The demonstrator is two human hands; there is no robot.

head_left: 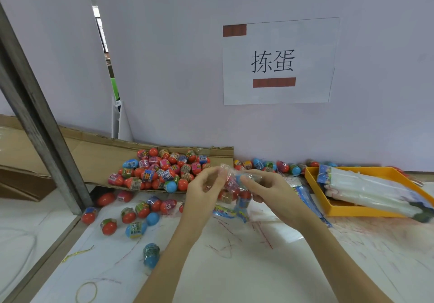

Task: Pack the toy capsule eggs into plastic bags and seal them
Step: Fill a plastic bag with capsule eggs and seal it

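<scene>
White table (234, 267), scribbled with red pen marks. At far left, a flattened cardboard sheet (98, 159) heaped with capsule eggs (162, 170). Loose eggs (131, 215) scattered just near of the cardboard, one blue egg (151, 254) apart and nearer. More eggs (270, 165) lined along the far wall. At right, an orange tray (314, 185) stacked with plastic bags (371, 192). Near left: a yellow rubber band (86, 292) and a gold twist tie (77, 253).
</scene>
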